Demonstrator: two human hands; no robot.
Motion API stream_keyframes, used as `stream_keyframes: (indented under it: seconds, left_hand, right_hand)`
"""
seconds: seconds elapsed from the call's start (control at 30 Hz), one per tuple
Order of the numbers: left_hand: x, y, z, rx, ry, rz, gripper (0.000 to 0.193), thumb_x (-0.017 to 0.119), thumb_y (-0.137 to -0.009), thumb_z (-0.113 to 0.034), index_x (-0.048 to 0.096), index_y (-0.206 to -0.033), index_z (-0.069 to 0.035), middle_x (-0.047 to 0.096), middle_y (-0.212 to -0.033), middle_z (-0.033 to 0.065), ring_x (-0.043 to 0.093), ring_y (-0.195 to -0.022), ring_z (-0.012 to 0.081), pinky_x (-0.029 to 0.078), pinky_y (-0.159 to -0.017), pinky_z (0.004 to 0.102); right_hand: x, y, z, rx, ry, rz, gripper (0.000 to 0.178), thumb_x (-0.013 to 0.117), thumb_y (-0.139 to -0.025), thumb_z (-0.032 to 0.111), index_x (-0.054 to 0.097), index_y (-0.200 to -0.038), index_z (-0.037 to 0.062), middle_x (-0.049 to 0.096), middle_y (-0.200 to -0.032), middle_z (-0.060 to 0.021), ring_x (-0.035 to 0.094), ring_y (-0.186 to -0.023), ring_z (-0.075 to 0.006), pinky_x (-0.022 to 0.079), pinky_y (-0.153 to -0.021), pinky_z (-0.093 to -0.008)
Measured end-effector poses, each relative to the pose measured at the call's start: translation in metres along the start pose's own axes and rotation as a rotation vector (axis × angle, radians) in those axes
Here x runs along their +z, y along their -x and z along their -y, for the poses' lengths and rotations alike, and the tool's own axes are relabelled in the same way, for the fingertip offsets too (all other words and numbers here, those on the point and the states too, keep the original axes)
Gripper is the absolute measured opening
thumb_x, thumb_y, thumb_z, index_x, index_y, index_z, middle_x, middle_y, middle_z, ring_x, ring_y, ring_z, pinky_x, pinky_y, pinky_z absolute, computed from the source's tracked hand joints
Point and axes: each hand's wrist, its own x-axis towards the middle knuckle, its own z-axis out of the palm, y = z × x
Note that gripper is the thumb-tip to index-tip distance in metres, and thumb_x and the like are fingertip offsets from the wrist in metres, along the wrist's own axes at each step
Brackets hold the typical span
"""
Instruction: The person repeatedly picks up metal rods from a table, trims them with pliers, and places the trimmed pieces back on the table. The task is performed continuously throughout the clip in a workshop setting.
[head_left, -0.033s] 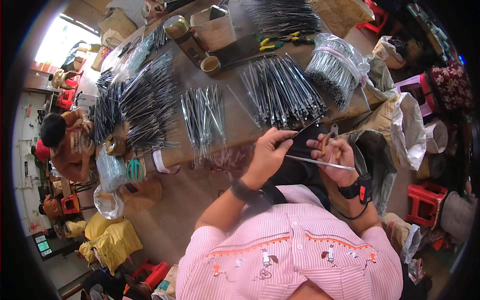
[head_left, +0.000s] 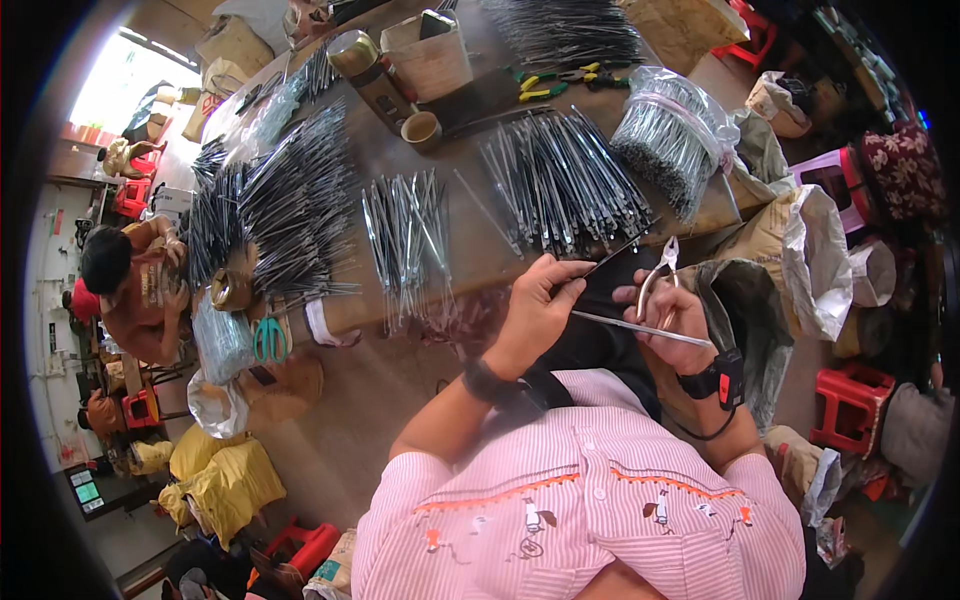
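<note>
My left hand (head_left: 545,305) pinches a thin dark metal strip (head_left: 612,258) between thumb and fingers, near the front edge of the table. My right hand (head_left: 675,322) is closed around a pair of pliers (head_left: 668,262), whose small metal jaws point up and away from me. A silver strip (head_left: 640,327) runs from below my left fingertips across to my right palm; whether it joins the dark strip I cannot tell. Just beyond my hands, a heap of dark metal strips (head_left: 565,180) lies on the table, with a smaller pile of strips (head_left: 408,245) to its left.
A plastic-wrapped bundle of strips (head_left: 670,135) lies at the right table edge. More strip piles (head_left: 298,200) cover the left side, where a co-worker (head_left: 140,290) sits. Farther back are yellow-handled pliers (head_left: 545,88), a jar (head_left: 355,55) and a white tub (head_left: 425,60). Open sacks (head_left: 800,260) stand to my right.
The pliers have turned in my right hand, so their jaws now stick up above the fingers. My left hand and both strips have hardly moved.
</note>
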Motion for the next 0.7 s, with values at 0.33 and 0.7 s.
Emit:
stream_keyframes:
  seconds: [0.33, 0.7]
  left_hand:
    - [-0.002, 0.006, -0.008, 0.12, -0.127, -0.007, 0.026, 0.06, -0.082, 0.004, 0.068, -0.106, -0.002, 0.056, -0.081, 0.0066, 0.054, -0.075, 0.0154, 0.044, -0.07, 0.0254]
    - [-0.001, 0.006, -0.001, 0.118, -0.053, -0.047, 0.021, 0.061, -0.084, 0.003, 0.068, -0.104, -0.001, 0.05, -0.076, 0.0046, 0.049, -0.069, 0.0137, 0.04, -0.063, 0.0253]
  right_hand:
    - [-0.009, -0.002, -0.014, -0.277, 1.331, -0.055, 0.075, 0.049, -0.067, -0.001, 0.036, -0.141, 0.0085, 0.05, -0.103, -0.0052, 0.051, -0.088, -0.017, 0.044, -0.083, -0.0279]
    - [0.007, -0.001, -0.005, -0.504, 1.733, -0.067, 0.057, 0.055, -0.07, -0.003, 0.051, -0.127, 0.0037, 0.057, -0.089, -0.0161, 0.056, -0.076, -0.0297, 0.047, -0.07, -0.0336]
